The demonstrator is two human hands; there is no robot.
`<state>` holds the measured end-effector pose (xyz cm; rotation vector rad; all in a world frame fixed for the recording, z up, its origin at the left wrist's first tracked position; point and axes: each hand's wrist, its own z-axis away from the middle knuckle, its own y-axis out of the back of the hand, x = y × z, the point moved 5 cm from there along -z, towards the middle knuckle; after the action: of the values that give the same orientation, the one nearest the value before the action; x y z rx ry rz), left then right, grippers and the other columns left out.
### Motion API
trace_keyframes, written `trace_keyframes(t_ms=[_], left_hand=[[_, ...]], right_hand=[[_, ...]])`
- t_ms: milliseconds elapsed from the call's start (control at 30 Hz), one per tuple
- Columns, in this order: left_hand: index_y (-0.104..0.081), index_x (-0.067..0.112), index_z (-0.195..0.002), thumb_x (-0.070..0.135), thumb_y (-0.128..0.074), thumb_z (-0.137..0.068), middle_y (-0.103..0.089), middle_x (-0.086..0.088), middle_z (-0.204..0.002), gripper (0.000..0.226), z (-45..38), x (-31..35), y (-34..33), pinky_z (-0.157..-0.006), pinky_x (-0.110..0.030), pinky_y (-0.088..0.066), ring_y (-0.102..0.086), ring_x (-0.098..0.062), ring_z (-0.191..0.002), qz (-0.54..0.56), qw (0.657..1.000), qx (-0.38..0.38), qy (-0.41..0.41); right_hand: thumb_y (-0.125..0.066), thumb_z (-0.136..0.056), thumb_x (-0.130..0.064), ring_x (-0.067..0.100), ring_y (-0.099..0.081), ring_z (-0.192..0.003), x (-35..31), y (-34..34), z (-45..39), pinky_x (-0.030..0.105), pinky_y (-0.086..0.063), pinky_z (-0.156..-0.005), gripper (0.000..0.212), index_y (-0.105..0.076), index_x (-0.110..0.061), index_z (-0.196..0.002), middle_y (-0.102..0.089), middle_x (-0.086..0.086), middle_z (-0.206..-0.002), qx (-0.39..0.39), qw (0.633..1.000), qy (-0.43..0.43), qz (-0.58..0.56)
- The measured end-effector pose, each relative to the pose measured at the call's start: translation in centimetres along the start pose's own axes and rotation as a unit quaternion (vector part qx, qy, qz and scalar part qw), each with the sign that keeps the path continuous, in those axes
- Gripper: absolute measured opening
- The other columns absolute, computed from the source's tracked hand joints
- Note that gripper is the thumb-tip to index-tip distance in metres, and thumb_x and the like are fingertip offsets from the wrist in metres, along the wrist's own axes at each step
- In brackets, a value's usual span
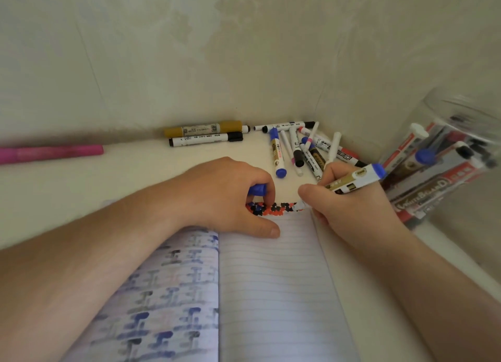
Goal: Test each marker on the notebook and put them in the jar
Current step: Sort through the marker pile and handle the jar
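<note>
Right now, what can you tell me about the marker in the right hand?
The marker is white with a gold-and-black label and a blue end that points up to the right, toward the jar. Its cap is off; the left hand holds a blue cap. The right hand grips it tilted, tip down at the top edge of the notebook page, by a row of black and red marks.

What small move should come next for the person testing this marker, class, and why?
Probably recap it. The right hand holds the blue marker with its tip at the row of marks atop the notebook page, while the left hand grips the blue cap. The jar waits at right.
</note>
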<state>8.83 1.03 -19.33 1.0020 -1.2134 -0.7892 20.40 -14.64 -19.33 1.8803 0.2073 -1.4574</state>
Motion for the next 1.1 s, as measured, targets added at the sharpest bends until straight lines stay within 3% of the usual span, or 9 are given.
trace_keyframes(t_ms=[333, 700, 900, 1100], left_hand=[[-0.059, 0.048, -0.106, 0.081, -0.072, -0.069, -0.059, 0.020, -0.085, 0.051, -0.37, -0.23, -0.22, -0.066, -0.027, -0.041, -0.053, 0.001, -0.077, -0.001, 1.000, -0.009, -0.001], [-0.060, 0.049, -0.106, 0.082, -0.072, -0.068, -0.062, 0.019, -0.092, 0.052, -0.35, -0.33, -0.23, -0.068, -0.028, -0.045, -0.055, -0.001, -0.082, 0.004, 1.000, -0.015, 0.003], [-0.060, 0.048, -0.106, 0.080, -0.073, -0.069, -0.062, 0.019, -0.089, 0.051, -0.41, -0.26, -0.23, -0.066, -0.027, -0.043, -0.055, 0.000, -0.079, 0.005, 1.000, -0.009, 0.000], [-0.060, 0.047, -0.105, 0.079, -0.073, -0.069, -0.059, 0.020, -0.086, 0.050, -0.42, -0.12, -0.23, -0.067, -0.028, -0.042, -0.054, 0.000, -0.079, 0.010, 1.000, -0.017, 0.004]], right_hand=[[-0.079, -0.085, -0.018, 0.012, -0.061, -0.049, -0.12, -0.60, -0.20, 0.028, -0.054, -0.053, 0.025, -0.059, -0.009, -0.073, -0.069, 0.005, -0.059, -0.002, 1.000, -0.024, 0.014], [-0.079, -0.078, -0.018, 0.022, -0.056, -0.058, -0.32, -0.79, -0.11, 0.052, -0.058, -0.062, 0.026, -0.057, -0.005, -0.073, -0.066, 0.025, -0.073, 0.019, 0.997, -0.012, 0.078], [-0.079, -0.079, -0.017, 0.021, -0.055, -0.054, 0.01, -0.78, -0.15, 0.038, -0.052, -0.059, 0.027, -0.056, -0.007, -0.069, -0.066, 0.023, -0.068, 0.008, 0.999, -0.011, 0.052], [-0.079, -0.079, -0.018, 0.020, -0.052, -0.058, -0.01, -0.65, -0.36, 0.038, -0.052, -0.060, 0.027, -0.055, -0.006, -0.072, -0.063, 0.025, -0.074, 0.013, 0.997, -0.010, 0.081]])
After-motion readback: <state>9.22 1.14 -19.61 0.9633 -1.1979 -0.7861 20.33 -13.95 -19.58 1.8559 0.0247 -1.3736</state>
